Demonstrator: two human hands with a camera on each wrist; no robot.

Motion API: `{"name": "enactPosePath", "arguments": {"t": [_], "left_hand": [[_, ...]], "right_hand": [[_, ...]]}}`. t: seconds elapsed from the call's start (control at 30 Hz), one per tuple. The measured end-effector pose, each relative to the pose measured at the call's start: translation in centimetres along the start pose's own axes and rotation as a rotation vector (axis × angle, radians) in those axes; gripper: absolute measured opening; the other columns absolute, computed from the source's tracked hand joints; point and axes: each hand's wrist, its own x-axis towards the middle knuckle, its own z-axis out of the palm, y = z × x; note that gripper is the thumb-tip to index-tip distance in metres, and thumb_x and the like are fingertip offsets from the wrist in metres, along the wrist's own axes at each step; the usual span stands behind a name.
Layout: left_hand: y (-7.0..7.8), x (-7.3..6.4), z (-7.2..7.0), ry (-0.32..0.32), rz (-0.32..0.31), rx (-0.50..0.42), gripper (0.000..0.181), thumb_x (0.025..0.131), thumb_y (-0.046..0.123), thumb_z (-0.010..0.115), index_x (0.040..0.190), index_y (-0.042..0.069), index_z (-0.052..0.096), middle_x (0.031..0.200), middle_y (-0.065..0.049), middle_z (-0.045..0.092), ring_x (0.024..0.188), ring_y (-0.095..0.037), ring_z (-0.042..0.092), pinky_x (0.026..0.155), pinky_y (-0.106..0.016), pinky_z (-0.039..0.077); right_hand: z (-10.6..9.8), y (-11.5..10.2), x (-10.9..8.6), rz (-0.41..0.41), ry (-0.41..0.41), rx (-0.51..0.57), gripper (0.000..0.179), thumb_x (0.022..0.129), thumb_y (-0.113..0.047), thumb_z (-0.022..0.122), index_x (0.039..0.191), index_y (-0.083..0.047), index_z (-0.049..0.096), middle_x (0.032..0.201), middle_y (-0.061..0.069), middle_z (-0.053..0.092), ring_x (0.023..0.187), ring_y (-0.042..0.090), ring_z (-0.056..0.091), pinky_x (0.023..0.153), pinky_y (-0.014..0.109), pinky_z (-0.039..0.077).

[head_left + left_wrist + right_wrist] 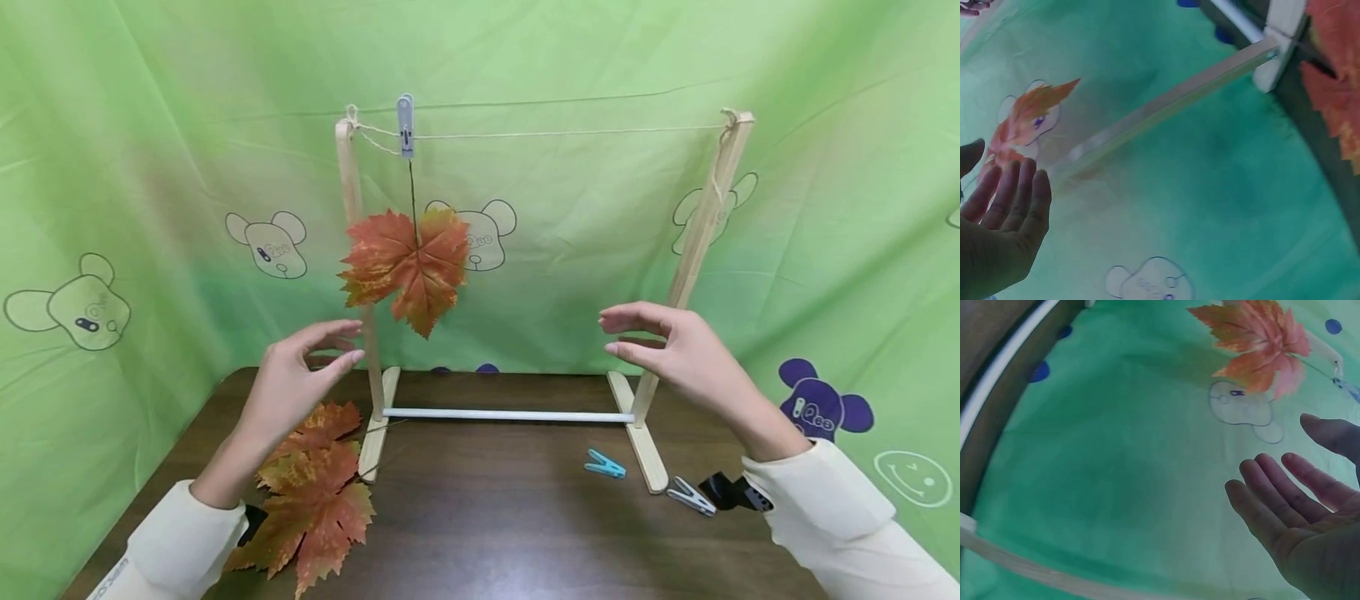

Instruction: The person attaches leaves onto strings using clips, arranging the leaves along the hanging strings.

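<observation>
An orange-red artificial maple leaf hangs by its stem from a pale grey clothespin, clipped on the string near its left end. My left hand is raised beside the left post, below and left of that leaf, fingers relaxed and holding nothing. Across the frame, my right hand hovers by the right post with thumb and fingers apart, also holding nothing. Under the left hand, more maple leaves lie overlapping on the table. A blue clothespin and a white clothespin lie at the right.
A wooden rack with a left post, a right post and a white crossbar stands on the dark brown table. Its flat feet rest near the back edge. Green cloth printed with bear heads hangs behind and at both sides.
</observation>
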Motion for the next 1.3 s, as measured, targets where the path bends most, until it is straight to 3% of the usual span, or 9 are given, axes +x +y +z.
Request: {"name": "enactPosePath", "arguments": {"t": [0.13,0.33,0.43,0.7,1.0,1.23,1.3], "left_hand": [[-1.2,-0.7,0.3,-0.083,-0.046,0.009,0.039,0.097,0.016,0.077,0.135,0.008,0.070,0.127,-0.010,0.075,0.107,-0.026,0.074,0.083,-0.022,0.059],[-3.1,-1.1,0.9,-0.204,-0.064,0.066,0.042,0.094,0.019,0.080,0.135,0.011,0.071,0.126,-0.007,0.076,0.114,-0.027,0.072,0.094,-0.049,0.056],[-4.0,-1.3,1.0,-0.260,-0.074,0.060,0.042,0.093,0.019,0.080,0.134,0.010,0.071,0.121,-0.007,0.077,0.112,-0.027,0.072,0.095,-0.053,0.056],[-6.1,-2.0,1.7,-0.402,-0.111,-0.013,0.046,0.092,0.013,0.081,0.136,0.005,0.068,0.119,-0.015,0.075,0.103,-0.027,0.074,0.081,-0.030,0.060],[-8.0,-2.7,2.7,-0.557,-0.105,-0.095,0.045,0.093,0.014,0.079,0.135,0.002,0.068,0.121,-0.016,0.074,0.102,-0.027,0.071,0.083,-0.029,0.060],[-8.9,-3.1,3.5,-0.614,-0.133,-0.072,0.046,0.092,0.009,0.080,0.134,-0.002,0.066,0.112,-0.017,0.074,0.095,-0.016,0.068,0.078,-0.026,0.056],[-9.2,-3.3,3.8,-0.631,-0.134,-0.072,0.046,0.092,0.009,0.080,0.135,-0.002,0.066,0.113,-0.016,0.074,0.097,-0.020,0.069,0.078,-0.026,0.056]], "right_hand": [[0.4,1.3,-0.8,0.011,-0.007,-0.028,0.039,0.098,-0.013,0.074,0.136,-0.003,0.067,0.130,0.020,0.072,0.105,-0.017,0.061,0.089,0.006,0.050],[0.9,3.0,-1.9,0.078,-0.031,-0.044,0.040,0.099,-0.018,0.075,0.136,-0.006,0.067,0.131,0.018,0.072,0.106,-0.016,0.061,0.088,0.009,0.050],[1.3,3.6,-2.2,0.086,-0.039,-0.035,0.040,0.098,-0.018,0.075,0.135,-0.004,0.067,0.132,0.019,0.071,0.104,-0.015,0.062,0.087,0.012,0.052],[2.4,4.8,-2.8,0.080,-0.056,-0.029,0.038,0.097,-0.015,0.076,0.131,-0.002,0.069,0.124,0.019,0.074,0.100,-0.009,0.066,0.081,0.019,0.057],[3.6,6.6,-3.6,0.085,-0.092,-0.016,0.037,0.096,-0.012,0.076,0.130,0.001,0.069,0.122,0.019,0.074,0.102,-0.006,0.067,0.082,0.020,0.058],[4.5,7.5,-3.9,0.085,-0.100,-0.055,0.035,0.094,-0.013,0.078,0.126,-0.001,0.071,0.117,0.012,0.077,0.105,0.006,0.070,0.084,0.020,0.056],[4.9,7.7,-4.1,0.107,-0.102,-0.043,0.035,0.094,-0.014,0.078,0.126,-0.001,0.072,0.117,0.013,0.076,0.106,0.011,0.071,0.083,0.021,0.057]]}}
